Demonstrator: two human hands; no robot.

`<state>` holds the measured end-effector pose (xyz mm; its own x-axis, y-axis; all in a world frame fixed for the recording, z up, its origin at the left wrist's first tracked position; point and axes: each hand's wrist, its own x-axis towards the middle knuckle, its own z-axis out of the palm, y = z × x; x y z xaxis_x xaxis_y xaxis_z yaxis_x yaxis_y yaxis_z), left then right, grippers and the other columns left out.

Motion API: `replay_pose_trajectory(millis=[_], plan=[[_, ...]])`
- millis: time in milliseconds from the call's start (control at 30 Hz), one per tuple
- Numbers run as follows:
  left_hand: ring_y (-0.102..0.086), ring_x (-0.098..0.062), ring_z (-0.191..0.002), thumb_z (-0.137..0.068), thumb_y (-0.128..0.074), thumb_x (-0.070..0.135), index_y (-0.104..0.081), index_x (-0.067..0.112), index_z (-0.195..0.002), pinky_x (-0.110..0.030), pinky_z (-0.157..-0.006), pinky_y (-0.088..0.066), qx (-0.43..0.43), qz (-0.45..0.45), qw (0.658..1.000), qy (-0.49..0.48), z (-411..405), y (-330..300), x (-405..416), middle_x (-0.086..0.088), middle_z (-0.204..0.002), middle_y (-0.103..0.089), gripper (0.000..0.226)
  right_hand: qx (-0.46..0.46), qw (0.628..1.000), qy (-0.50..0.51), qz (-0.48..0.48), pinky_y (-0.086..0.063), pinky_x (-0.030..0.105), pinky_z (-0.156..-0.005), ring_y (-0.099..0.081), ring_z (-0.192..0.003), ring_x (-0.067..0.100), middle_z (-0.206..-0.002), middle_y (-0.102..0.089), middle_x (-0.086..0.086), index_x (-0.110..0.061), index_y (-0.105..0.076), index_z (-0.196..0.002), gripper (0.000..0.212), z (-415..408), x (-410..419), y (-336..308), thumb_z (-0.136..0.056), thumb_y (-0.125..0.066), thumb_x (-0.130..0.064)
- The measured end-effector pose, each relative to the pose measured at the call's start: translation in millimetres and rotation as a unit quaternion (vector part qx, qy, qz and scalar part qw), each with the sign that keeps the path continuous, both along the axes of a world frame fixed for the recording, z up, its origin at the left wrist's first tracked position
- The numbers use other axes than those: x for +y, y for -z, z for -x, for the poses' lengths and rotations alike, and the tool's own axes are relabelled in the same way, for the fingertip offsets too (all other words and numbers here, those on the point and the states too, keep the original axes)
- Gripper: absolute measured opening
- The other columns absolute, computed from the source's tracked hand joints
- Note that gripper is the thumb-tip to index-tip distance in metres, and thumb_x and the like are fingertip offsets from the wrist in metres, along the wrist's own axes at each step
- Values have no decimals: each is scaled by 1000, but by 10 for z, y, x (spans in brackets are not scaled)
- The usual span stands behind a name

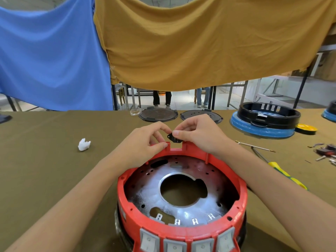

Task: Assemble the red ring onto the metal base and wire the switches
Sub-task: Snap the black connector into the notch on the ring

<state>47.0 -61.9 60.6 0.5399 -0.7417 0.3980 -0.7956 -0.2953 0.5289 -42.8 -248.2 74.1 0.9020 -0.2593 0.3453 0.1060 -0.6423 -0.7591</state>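
Your red ring (181, 228) sits on the metal base (181, 200) at the near middle of the table (45, 160), with four grey switches (187, 241) set in its near wall. The base's big centre hole shows the cloth below, and four small metal tabs (185, 220) stand along its near inner edge.

At the far side of the ring there is a square notch in the rim. Your left hand (145, 140) has its fingers curled, with a fingertip pressing on the ring's rim just left of that notch and the thumb close to the right hand's part. Your right hand (198, 133) pinches a small black part (174, 138) between thumb and forefinger, holding it just above the notch, tilted. You cannot tell whether the part touches the rim.

On the table to the left lies a crumpled white scrap (84, 144), well apart from the ring. To the right, near your right forearm, lies a screwdriver (280, 171) with a yellow and green handle, and beside it a thin metal rod (254, 146). Further right is a small heap of wires and connectors (325, 151).

At the far edge are two dark round plates (157, 115) side by side, then a black ring on a blue base (263, 122), and a yellow disc (306, 128) just right of it. Blue (51, 60) and mustard cloths (200, 42) hang behind the table.
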Motion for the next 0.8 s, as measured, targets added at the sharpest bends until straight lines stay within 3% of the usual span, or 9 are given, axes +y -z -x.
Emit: replay_pose_trajectory(millis=[233, 400, 500, 600, 800], plan=[[-64, 0, -77, -93, -68, 25, -62, 40, -107, -26, -75, -55, 0, -2, 1000, -2, 5, -3, -4, 17, -88, -67, 22, 9, 1000, -6, 22, -52, 23, -73, -68, -70, 2, -73, -75, -8, -25, -78, -84, 6, -1, 4, -4, -83, -79, -31], [-64, -2, -77, -93, -68, 24, -62, 41, -107, -28, -75, -56, 3, 2, 1000, -2, 6, -2, 0, 15, -89, -67, 23, 2, 1000, -13, 14, -52, 22, -71, -71, -70, 11, -71, -75, -3, -22, -78, -82, 7, 11, 4, -11, -81, -81, -28], [-65, -3, -78, -93, -68, 24, -61, 41, -109, -28, -75, -57, 3, 1, 1000, -1, 5, -3, 1, 15, -89, -67, 24, -15, 1000, -8, 11, -55, 26, -74, -69, -70, 4, -72, -75, -7, -24, -79, -82, 8, 7, 7, -8, -83, -79, -32], [-64, -2, -78, -93, -67, 24, -63, 40, -107, -28, -75, -56, -2, 0, 1000, -2, 4, -2, 2, 16, -88, -67, 22, -1, 999, -9, 34, -56, 32, -80, -70, -75, 8, -74, -75, -7, -24, -79, -83, 7, 7, 15, -10, -83, -78, -31], [-63, -2, -78, -93, -68, 23, -66, 38, -106, -22, -72, -53, -10, -2, 1000, -6, 12, -6, -1, 16, -88, -68, 20, 12, 999, -5, 32, -57, 31, -82, -71, -76, 6, -75, -76, -7, -24, -79, -84, 4, 15, 15, -20, -83, -79, -28]])
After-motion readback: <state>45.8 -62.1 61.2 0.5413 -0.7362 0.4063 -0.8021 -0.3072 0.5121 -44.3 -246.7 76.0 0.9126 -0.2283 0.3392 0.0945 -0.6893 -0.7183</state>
